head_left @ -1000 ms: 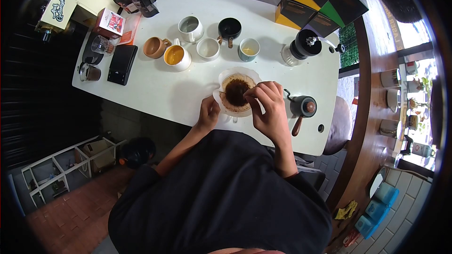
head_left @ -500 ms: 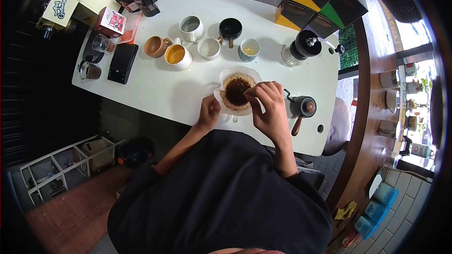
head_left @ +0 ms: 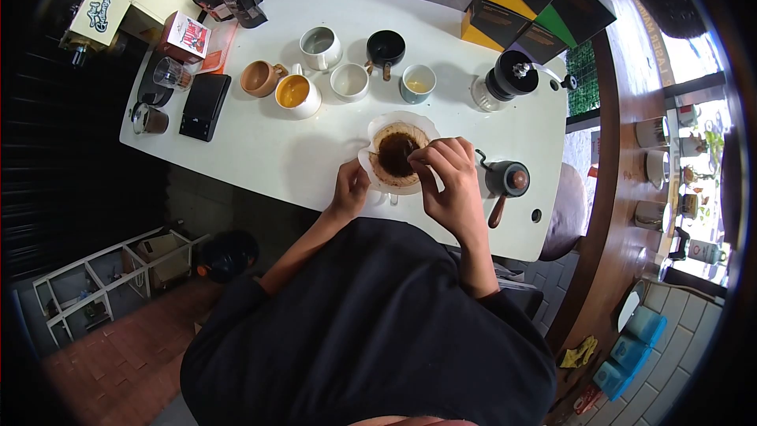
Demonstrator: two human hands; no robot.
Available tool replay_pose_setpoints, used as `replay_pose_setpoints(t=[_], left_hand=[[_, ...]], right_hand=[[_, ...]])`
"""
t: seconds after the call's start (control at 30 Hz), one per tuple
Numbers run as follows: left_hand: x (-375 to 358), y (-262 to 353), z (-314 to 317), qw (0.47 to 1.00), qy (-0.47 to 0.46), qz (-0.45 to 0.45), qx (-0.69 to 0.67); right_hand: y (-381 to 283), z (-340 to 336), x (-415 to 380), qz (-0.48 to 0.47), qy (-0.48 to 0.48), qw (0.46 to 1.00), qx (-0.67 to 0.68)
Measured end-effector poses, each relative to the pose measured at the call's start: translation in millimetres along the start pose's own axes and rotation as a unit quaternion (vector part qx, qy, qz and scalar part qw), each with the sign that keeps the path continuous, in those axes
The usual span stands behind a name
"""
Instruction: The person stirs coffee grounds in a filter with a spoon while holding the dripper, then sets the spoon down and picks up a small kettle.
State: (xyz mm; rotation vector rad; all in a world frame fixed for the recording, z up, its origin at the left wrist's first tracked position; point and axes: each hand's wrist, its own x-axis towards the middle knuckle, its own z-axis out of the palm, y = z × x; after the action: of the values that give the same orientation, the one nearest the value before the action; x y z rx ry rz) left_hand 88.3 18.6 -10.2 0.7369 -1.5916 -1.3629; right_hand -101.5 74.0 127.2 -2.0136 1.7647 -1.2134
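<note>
Wet dark coffee grounds (head_left: pixel 397 154) lie in a paper filter (head_left: pixel 404 120) that lines a coffee dripper near the table's front edge. At its left side, my left hand (head_left: pixel 349 189) is closed with the fingertips on the rim. My right hand (head_left: pixel 447 176) reaches over the right side of the filter, thumb and fingers pinched together just above the grounds. Whatever the pinch holds is too small or hidden to make out. To the right of that hand stands a dark pouring kettle (head_left: pixel 507 179) with a wooden handle and knob.
Behind the dripper stand several cups, among them a yellow-lined mug (head_left: pixel 294 93), a black cup (head_left: pixel 386 49) and a pale blue cup (head_left: pixel 418 83). A hand grinder (head_left: pixel 512 75) is at the right. A black scale (head_left: pixel 206 107) and a glass jar (head_left: pixel 150 119) sit at the left.
The grounds' surface looks slightly different, darker and smoother in the middle. Both hands stay in nearly the same place, the right still pinched over the filter.
</note>
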Motion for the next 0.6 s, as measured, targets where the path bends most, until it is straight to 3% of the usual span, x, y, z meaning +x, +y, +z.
replay_pose_setpoints(t=[0.6], left_hand=[[-1.8, -5.1, -2.6, 1.000, -0.009, -0.012, -0.011]], right_hand=[[0.5, 1.2, 0.6, -0.001, 0.007, 1.000, 0.004]])
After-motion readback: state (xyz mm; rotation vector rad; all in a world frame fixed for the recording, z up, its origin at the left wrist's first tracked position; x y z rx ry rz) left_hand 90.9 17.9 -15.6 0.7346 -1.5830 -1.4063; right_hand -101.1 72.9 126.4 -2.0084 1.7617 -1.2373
